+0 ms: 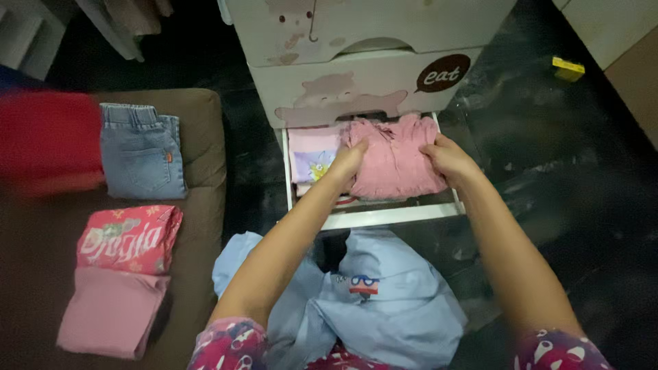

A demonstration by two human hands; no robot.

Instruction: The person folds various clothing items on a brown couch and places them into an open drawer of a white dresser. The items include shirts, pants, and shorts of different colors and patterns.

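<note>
From the head camera we look down on both bare arms reaching forward into an open drawer [384,216] at the foot of a white chest [356,75]. Our left hand [348,162] and right hand [449,159] each grip an edge of a folded pink garment [396,164], fingers curled over the cloth, left hand on its left side, right hand on its right side. The garment sits in the drawer, toward the right part, partly under the chest front. Just beside it on the left, touching it, lies a paler pink top [312,157] with a small flower print, also in the drawer.

Below the drawer front, between our arms, a light blue garment [391,308] is spread over our lap, with a small glasses emblem near its middle. Our sleeves are dark pink with a white pattern.

To the left stands a brown cushion [202,130] bearing folded clothes: folded jeans [142,152] at the top, a red printed top [129,238] below them, and a plain pink piece [113,312] touching its lower edge. A blurred red shape [48,140] covers the far left, and we cannot tell what it is.

The floor [569,178] is dark and glossy. A small yellow block [568,66] lies on it at upper right, well apart from the chest.
</note>
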